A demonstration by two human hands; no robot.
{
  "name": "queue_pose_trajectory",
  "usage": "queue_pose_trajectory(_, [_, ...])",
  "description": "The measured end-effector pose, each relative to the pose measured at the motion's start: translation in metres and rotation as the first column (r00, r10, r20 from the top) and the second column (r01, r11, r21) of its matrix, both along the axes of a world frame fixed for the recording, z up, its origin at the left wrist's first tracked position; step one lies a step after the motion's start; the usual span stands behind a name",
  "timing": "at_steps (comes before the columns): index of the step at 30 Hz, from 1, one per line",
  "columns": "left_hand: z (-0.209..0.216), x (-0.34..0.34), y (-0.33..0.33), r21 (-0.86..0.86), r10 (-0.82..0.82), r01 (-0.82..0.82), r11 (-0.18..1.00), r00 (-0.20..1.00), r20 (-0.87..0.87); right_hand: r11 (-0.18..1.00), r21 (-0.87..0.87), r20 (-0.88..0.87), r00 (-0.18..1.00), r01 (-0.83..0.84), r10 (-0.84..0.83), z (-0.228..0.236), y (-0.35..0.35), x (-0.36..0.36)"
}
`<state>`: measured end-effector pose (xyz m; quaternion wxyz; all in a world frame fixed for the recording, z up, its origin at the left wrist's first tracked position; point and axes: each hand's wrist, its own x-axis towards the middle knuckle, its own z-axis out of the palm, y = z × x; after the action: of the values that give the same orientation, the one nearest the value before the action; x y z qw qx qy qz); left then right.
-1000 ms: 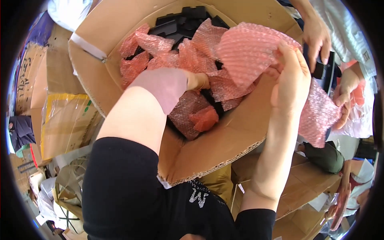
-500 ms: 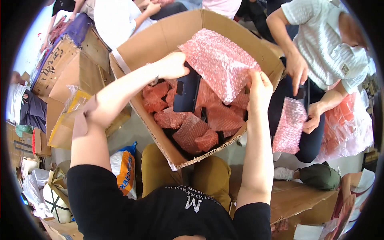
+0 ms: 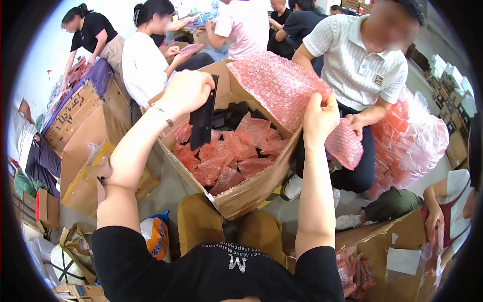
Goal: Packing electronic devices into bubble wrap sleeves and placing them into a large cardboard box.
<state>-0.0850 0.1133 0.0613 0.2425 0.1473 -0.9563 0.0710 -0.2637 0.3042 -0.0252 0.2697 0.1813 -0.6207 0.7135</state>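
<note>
My left hand is closed around the upper end of a flat black part, which hangs upright over the left side of a cardboard box. Between thumb and fingers of my right hand, a piece of pink bubble wrap is pinched by its right end. It spreads out above the box's far right side, its left corner apart from my left hand. I cannot tell whether it is a bag or a single sheet. Inside the box lie several pink bubble-wrapped pieces and, behind them, bare black parts.
To the right sits a person in a white shirt, holding another pink bubble wrap piece beside a large plastic sack. An open carton stands left, a white-orange bag by my knees. Other people work behind the box.
My left hand has moved away from the bubble wrap's left corner, leftward with the black part. The bubble wrap stays in my right hand. The head view has tilted up, showing more background.
</note>
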Motion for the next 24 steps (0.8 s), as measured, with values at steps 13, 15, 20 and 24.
queue_pose_trajectory(13, [-0.004,0.0,0.04,0.567,-0.471,0.452,0.689,0.873,-0.123,0.715,0.298,-0.271,0.662,-0.633,0.699,0.034,-0.004,0.085])
queue_pose_trajectory(15, [-0.01,0.002,0.034,0.634,-0.407,0.413,0.654,0.899,-0.165,0.704,0.329,-0.179,0.691,-0.629,0.701,0.038,0.0,0.087])
queue_pose_trajectory(20, [-0.018,0.009,0.023,0.746,-0.326,0.459,0.482,0.885,-0.334,0.768,0.63,-0.333,0.853,-0.116,0.402,0.036,0.002,0.083])
queue_pose_trajectory(24, [-0.02,0.018,0.016,0.777,-0.271,0.35,0.524,0.933,-0.238,0.88,0.474,-0.35,0.908,-0.042,0.232,0.025,-0.005,0.065])
